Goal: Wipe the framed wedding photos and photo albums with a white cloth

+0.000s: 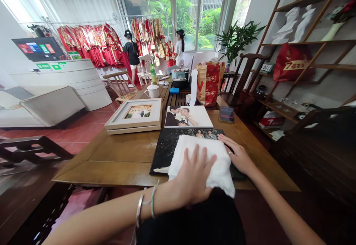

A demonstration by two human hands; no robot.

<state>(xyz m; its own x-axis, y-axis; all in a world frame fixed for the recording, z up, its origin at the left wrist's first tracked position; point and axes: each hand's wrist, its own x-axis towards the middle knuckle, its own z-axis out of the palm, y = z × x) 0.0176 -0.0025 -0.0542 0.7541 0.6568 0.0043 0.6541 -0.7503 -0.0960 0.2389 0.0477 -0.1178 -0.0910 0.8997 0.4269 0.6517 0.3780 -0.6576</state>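
A folded white towel (178,156) lies over a dark wedding photo panel (161,152) at the near edge of the wooden table. My left hand (194,174) is pressed flat on the towel with its fingers spread. On the right, my right hand (239,156) rests at the panel's edge, fingers stretched out and touching its top beside the towel. The towel hides much of the panel's picture. Just beyond the panel lies a lighter wedding photo print (191,117), and to its left are stacked white picture frames (135,115).
A white lidded mug (152,91), a paper bag (210,83), a blue box (174,90) and a bottle (153,73) stand farther back on the table (111,167). Wooden chairs surround it. Two people stand by racks of red garments (91,46).
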